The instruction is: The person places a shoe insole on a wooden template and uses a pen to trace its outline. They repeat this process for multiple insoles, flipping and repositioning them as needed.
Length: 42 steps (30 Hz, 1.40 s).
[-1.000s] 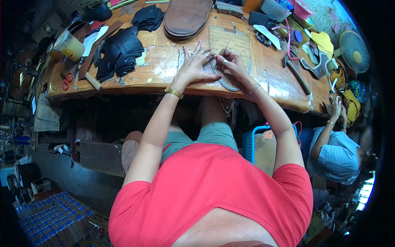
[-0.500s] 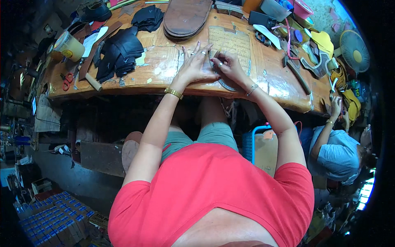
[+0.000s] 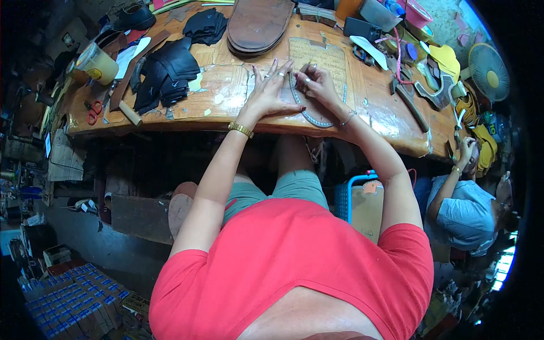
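Near the desk's [image 3: 221, 107] front edge, we spread our left hand [image 3: 267, 95] beside the strip [image 3: 311, 117]; our right hand [image 3: 322, 89] curls, grip unclear.

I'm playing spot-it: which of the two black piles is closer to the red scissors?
The bigger black pile, in front, nearer the scissors. The smaller black pile is farther back, beside the brown pile.

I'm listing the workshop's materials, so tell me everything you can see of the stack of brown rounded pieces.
The brown stack looks like leather: smooth, slightly shiny, several layers with rounded near ends and slightly uneven edges. It lies flat on the wooden table, right of a black pile; its far end runs out of the picture. The left hand is nearer the person, not touching it.
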Tool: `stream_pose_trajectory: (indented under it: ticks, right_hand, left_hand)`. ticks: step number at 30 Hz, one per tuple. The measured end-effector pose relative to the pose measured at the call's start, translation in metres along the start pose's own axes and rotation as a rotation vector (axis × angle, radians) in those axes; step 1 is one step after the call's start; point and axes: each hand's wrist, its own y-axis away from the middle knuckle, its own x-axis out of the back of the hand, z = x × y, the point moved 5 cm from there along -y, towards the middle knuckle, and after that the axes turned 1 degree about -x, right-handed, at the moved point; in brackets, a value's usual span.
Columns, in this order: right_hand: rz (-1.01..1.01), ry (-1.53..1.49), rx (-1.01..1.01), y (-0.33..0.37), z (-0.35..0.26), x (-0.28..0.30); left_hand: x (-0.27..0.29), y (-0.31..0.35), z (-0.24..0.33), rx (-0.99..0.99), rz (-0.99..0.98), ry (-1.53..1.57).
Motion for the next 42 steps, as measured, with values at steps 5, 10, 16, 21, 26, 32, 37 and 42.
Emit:
stream_pose_trajectory:
  ticks: [5, 10, 16, 21, 26, 32, 37, 42]
  right_hand:
    - [0.076, 0.390, 0.286, 0.006, -0.032, -0.012]
    - [0.051, -0.030, -0.040, 0.000, -0.006, -0.004]
    - [0.072, 0.307, 0.304, 0.001, -0.035, -0.013]
    - [0.079, -0.036, -0.041, -0.009, 0.004, 0.001]
    - [0.095, 0.257, 0.218, -0.009, -0.004, -0.007]
    - [0.112, -0.059, -0.036, -0.015, 0.009, 0.005]
    - [0.153, 0.314, 0.285, -0.010, -0.017, -0.008]
    - [0.108, 0.062, 0.036, -0.019, -0.001, 0.002]
  left_hand:
    - [-0.001, 0.001, -0.004, -0.002, 0.010, -0.013]
    - [0.000, 0.001, 0.000, -0.012, 0.018, -0.003]
    - [0.000, 0.001, -0.002, -0.010, 0.016, -0.011]
    - [-0.001, 0.001, 0.001, -0.024, 0.026, -0.007]
    - [0.002, 0.000, 0.001, 0.013, 0.005, 0.002]
    - [0.000, 0.000, 0.001, -0.011, 0.012, -0.021]
    - [0.000, 0.001, -0.002, 0.004, 0.024, -0.019]
    - [0.000, 0.001, -0.001, -0.003, 0.001, 0.015]
